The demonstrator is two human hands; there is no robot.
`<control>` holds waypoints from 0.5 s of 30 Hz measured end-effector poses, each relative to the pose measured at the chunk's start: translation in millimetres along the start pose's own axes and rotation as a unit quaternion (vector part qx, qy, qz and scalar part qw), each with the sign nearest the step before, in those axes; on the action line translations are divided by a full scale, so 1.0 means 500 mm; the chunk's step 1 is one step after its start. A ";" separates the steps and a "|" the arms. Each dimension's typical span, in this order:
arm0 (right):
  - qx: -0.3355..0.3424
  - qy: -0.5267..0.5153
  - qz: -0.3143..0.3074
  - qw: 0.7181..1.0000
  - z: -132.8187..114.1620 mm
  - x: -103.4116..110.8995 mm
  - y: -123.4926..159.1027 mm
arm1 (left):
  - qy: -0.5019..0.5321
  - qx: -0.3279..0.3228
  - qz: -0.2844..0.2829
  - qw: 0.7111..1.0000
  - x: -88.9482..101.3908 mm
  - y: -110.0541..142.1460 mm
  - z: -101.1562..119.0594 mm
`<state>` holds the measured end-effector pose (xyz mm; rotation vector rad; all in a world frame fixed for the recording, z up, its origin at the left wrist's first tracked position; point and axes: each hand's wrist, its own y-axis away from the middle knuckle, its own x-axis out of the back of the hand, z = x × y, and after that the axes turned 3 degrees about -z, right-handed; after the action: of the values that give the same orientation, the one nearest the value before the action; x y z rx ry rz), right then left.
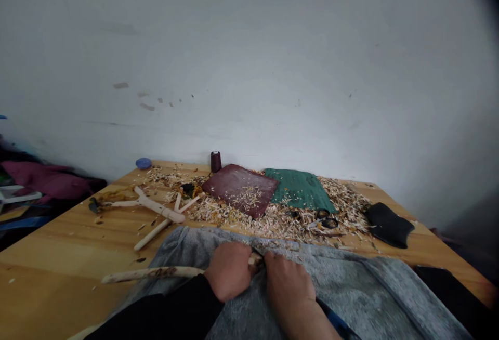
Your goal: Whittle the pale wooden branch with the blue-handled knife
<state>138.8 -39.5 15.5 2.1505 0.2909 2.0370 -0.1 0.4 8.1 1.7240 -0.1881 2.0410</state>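
Observation:
My left hand [230, 271] is closed around a peeled branch [152, 273]; its long pale end sticks out to the left and its other end shows between my hands. Close beside it, my right hand [289, 280] is a fist around a knife, most of which is hidden. A thin dark knife blade [258, 252] crosses the branch's end between the two hands. Both hands are above a grey cloth [351, 288] spread over the table's front edge. A blue strip [336, 322] shows beside my right wrist; I cannot tell what it is.
Forked peeled branches [156, 207] lie at left on the wooden table [50, 272]. Wood shavings [234, 219] surround a maroon sheet [244, 186], a green sheet [298, 186] and scissors [326, 219]. A thread cone [215, 161] stands behind. Right are black pieces [390, 224]; a wall rises behind.

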 end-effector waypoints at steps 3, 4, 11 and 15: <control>0.008 -0.019 0.001 1.000 0.019 -0.001 -0.007 | 0.004 0.000 -0.002 1.000 0.001 -0.001 -0.003; 0.016 -0.028 0.001 0.999 0.030 -0.001 -0.009 | 0.006 0.000 -0.003 1.000 0.002 -0.002 -0.006; 0.073 -0.059 0.009 0.996 0.077 -0.001 -0.012 | 0.019 -0.008 -0.010 1.000 0.014 -0.006 -0.021; 0.065 -0.038 0.015 0.997 0.065 -0.010 -0.010 | 0.016 -0.001 -0.015 1.000 0.013 -0.007 -0.017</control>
<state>171.1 -35.3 7.3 2.3153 0.3943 1.9978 -6.8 8.2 11.9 1.6814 -0.1518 2.0453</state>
